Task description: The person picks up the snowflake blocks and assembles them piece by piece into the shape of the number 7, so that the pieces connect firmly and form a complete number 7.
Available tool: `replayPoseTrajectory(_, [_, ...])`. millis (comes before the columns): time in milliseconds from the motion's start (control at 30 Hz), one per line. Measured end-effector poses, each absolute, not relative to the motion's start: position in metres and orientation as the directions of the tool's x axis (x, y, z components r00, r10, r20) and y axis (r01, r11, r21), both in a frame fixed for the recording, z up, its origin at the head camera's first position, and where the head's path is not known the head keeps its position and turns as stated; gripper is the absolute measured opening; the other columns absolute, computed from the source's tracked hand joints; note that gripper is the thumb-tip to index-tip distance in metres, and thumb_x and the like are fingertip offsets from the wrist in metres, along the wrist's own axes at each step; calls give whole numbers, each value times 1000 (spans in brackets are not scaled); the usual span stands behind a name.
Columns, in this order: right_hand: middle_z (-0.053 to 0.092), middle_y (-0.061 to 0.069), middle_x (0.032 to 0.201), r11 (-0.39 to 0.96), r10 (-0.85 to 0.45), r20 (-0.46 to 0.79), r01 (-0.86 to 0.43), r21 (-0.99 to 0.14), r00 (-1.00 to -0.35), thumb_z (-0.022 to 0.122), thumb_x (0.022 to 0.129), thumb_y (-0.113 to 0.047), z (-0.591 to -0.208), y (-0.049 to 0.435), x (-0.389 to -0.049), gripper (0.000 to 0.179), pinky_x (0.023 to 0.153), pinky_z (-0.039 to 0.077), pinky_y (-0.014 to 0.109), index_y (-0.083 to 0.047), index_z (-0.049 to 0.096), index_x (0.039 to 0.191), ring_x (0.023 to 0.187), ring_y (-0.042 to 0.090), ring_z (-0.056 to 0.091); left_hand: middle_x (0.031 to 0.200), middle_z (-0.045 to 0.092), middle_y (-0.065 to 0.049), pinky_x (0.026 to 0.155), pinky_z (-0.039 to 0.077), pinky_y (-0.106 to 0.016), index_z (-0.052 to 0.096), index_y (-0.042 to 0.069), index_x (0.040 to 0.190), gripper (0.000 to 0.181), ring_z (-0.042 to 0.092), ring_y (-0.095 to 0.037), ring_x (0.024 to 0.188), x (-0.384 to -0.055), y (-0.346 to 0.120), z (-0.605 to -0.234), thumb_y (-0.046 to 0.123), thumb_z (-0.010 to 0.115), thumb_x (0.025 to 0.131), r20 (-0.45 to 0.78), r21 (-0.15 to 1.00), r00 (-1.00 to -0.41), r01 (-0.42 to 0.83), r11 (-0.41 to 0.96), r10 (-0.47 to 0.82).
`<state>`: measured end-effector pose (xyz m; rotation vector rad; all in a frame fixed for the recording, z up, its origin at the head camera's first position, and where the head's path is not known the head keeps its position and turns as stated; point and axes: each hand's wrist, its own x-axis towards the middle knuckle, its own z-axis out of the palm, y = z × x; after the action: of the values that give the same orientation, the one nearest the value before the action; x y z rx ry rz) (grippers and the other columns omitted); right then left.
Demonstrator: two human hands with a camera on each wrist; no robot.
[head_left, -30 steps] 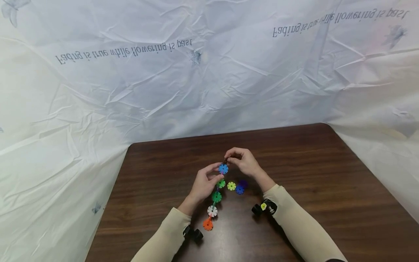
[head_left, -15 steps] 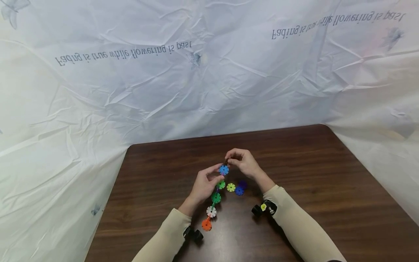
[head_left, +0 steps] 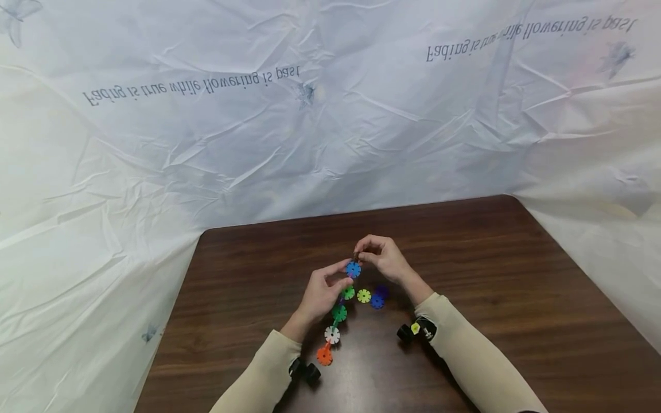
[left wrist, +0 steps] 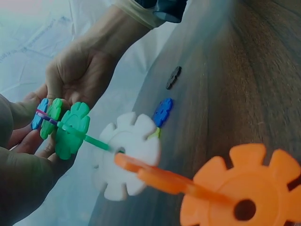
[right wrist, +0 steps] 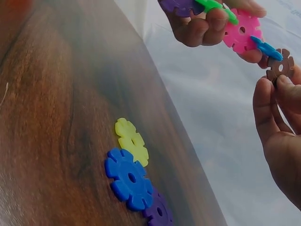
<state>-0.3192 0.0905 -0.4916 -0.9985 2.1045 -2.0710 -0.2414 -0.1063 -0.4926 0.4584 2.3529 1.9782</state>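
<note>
A chain of notched, flower-shaped plastic discs [head_left: 339, 313], slotted together, slants from an orange end [head_left: 325, 357] through white, green, purple and pink to a blue disc [head_left: 353, 269]. The left hand [head_left: 320, 293] pinches it near there; the right hand [head_left: 388, 259] pinches a brown notched disc [right wrist: 287, 62] meeting the blue.

- On the pale cloth [head_left: 310, 149] hung behind the table [head_left: 465, 246], over to the left, I can read a line of grey lettering [head_left: 191, 86]: "Fading is true while flowering is past". The letters look flipped top to bottom, though the words run left to right.
- Higher up on the right of that cloth, a second line [head_left: 532, 39] carries the same words, flipped likewise; a crease breaks it around "true while".
- Seen from the left wrist, a strip of print [left wrist: 35, 40] on the cloth is too blurred to read.
</note>
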Motion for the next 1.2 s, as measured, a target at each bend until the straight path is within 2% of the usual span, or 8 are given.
replayPoseTrajectory(133, [64, 26, 100, -86, -434, 437, -447, -890, -788, 58, 92, 8, -491, 89, -317, 7, 72, 58, 40, 10, 64, 94, 84, 12, 67, 122, 60, -17, 75, 57, -27, 58, 10, 136, 43, 68, -39, 98, -240, -108, -492, 8, 64, 94, 158, 974, -954, 193, 116, 254])
replayPoseTrajectory(267, [63, 31, 101, -53, -443, 461, -490, -870, -769, 58, 91, 9, -490, 89, -315, 8, 72, 57, 46, 8, 66, 92, 85, 11, 67, 122, 60, -18, 75, 57, -27, 58, 10, 136, 43, 66, -45, 100, -239, -108, -490, 8, 64, 94, 161, 975, -951, 195, 110, 263])
replayPoseTrajectory(400, [63, 31, 101, -55, -459, 459, -491, -870, -761, 58, 91, 11, -488, 91, -315, 8, 72, 55, 52, 8, 66, 93, 83, 12, 66, 120, 61, -17, 75, 57, -27, 58, 9, 136, 43, 65, -46, 101, -240, -108, -490, 8, 64, 93, 162, 974, -951, 197, 111, 264])
replayPoseTrajectory(700, [65, 26, 100, -52, -481, 429, -463, -885, -765, 59, 93, 5, -490, 101, -315, 10, 75, 56, 50, 6, 66, 100, 84, 19, 68, 121, 60, -19, 75, 57, -30, 57, 7, 136, 43, 68, -38, 95, -242, -106, -491, 9, 63, 94, 153, 971, -949, 196, 135, 276])
replayPoseTrajectory(833, [65, 26, 101, -39, -478, 430, -470, -882, -766, 57, 93, 7, -490, 109, -317, 16, 75, 55, 52, 8, 64, 108, 87, 25, 69, 122, 60, -22, 77, 57, -34, 56, 3, 136, 42, 69, -37, 95, -238, -105, -482, 6, 63, 94, 141, 973, -950, 185, 140, 278])
replayPoseTrajectory(1000, [62, 31, 107, 52, -447, 385, -453, -890, -807, 59, 94, 3, -485, 121, -313, 18, 78, 55, 51, 9, 63, 110, 94, 37, 67, 120, 61, -23, 76, 58, -37, 57, 0, 133, 41, 70, -32, 89, -233, -105, -473, 6, 64, 93, 148, 967, -952, 196, 161, 268])
replayPoseTrajectory(1167, [62, 32, 108, 123, -438, 369, -462, -878, -820, 61, 94, -1, -491, 132, -314, 15, 79, 55, 50, 3, 66, 108, 96, 47, 64, 119, 61, -26, 78, 57, -36, 55, -1, 135, 43, 67, -41, 96, -238, -105, -484, 2, 63, 93, 128, 980, -953, 165, 114, 274])
replayPoseTrajectory(1200, [62, 31, 108, 142, -439, 363, -462, -875, -822, 61, 94, -1, -491, 134, -313, 15, 79, 56, 48, 3, 66, 108, 95, 45, 64, 118, 61, -26, 77, 57, -34, 54, -1, 135, 43, 67, -42, 97, -240, -105, -489, 2, 63, 93, 133, 981, -953, 166, 100, 273])
